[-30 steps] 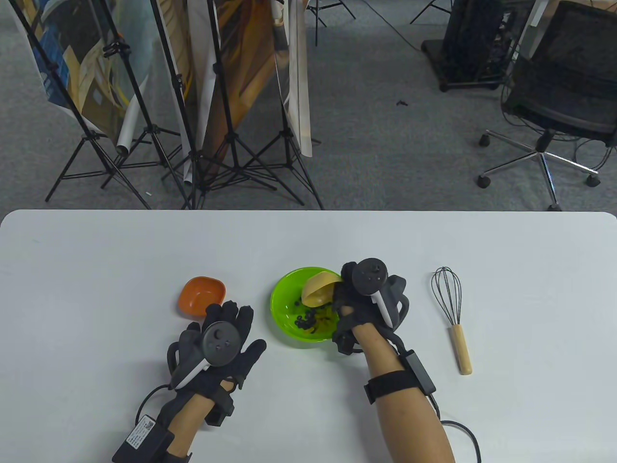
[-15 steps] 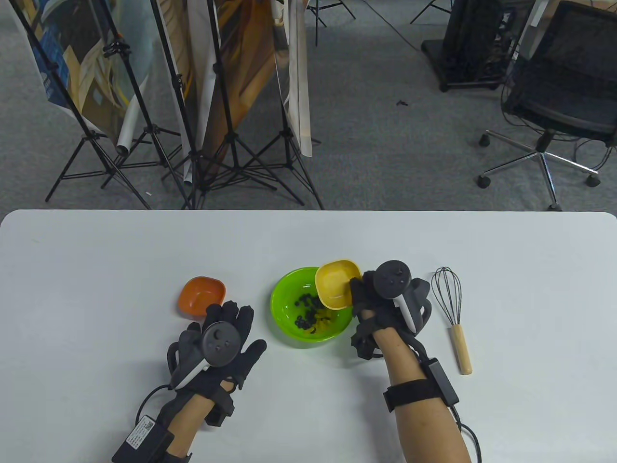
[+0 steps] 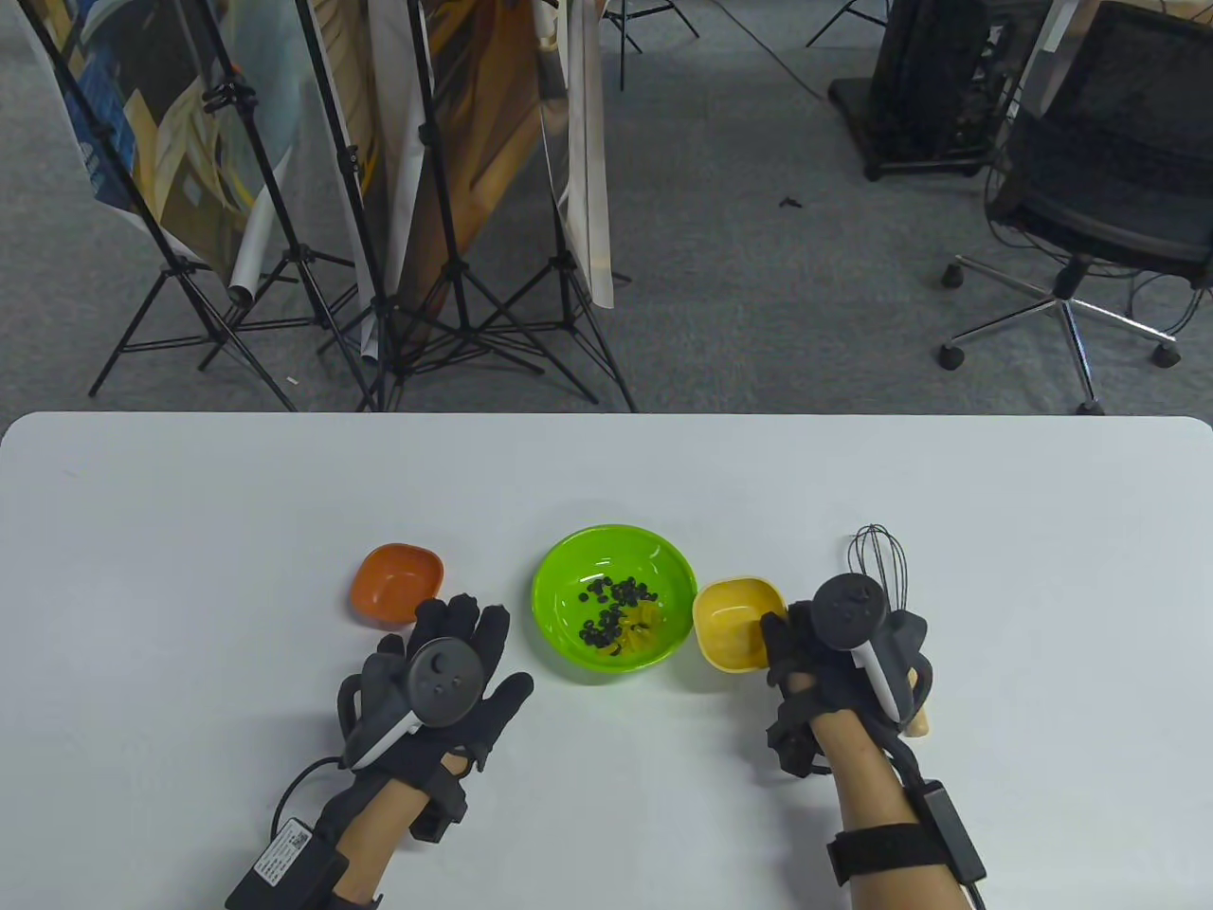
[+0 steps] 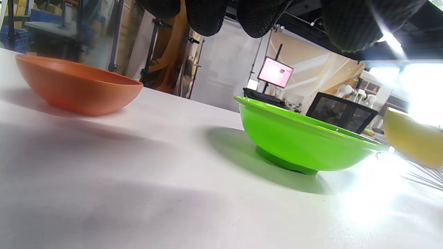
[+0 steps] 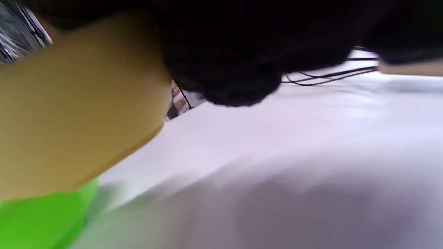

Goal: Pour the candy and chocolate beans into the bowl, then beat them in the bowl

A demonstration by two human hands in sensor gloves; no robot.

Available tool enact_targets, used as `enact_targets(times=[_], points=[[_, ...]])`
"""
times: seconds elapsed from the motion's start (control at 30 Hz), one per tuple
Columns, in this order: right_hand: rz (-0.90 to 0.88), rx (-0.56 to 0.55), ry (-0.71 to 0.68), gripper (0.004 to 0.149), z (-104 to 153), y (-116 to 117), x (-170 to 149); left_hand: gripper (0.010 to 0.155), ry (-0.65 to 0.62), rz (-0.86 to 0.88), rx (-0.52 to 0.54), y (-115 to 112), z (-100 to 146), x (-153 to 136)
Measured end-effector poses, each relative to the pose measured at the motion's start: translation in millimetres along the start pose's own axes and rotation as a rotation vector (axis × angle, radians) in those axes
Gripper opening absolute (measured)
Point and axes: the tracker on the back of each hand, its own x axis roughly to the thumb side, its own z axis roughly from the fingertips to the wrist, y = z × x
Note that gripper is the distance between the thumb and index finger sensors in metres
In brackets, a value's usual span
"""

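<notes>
the left hand (image 3: pixel 431 678) is laid flat, fingers spread, lower left. the green bowl (image 3: pixel 559 607), mid frame, has the beans and candy. the light yellow bowl (image 3: pixel 730 626) is pinched at its rim by the right hand (image 3: pixel 839 654). the whisk (image 3: pixel 879 559) is best gripped by its stiff wooden handle.

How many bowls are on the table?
3. The orange bowl sits on the left beyond the left hand, the green bowl is in the middle with the sweets in it, and the yellow bowl is held by the right hand.
</notes>
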Motion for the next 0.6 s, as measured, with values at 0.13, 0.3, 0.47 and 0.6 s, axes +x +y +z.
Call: enact_targets(times=[0.13,0.3,0.47,0.6], points=[[0.036,0.027,0.026,0.043,4,6,-15,0.080,-0.009,-0.005,-0.005,-2,0,2],[0.057,0.052,0.060,0.044,3,15,-23,0.080,-0.011,-0.010,-0.003,-3,0,3],[0.050,0.058,0.082,0.044,-1,20,-24,0.080,-0.009,-0.009,-0.002,-3,0,3],[0.059,0.071,0.097,0.044,-5,27,-27,0.080,-0.008,-0.009,-0.004,-3,0,3]])
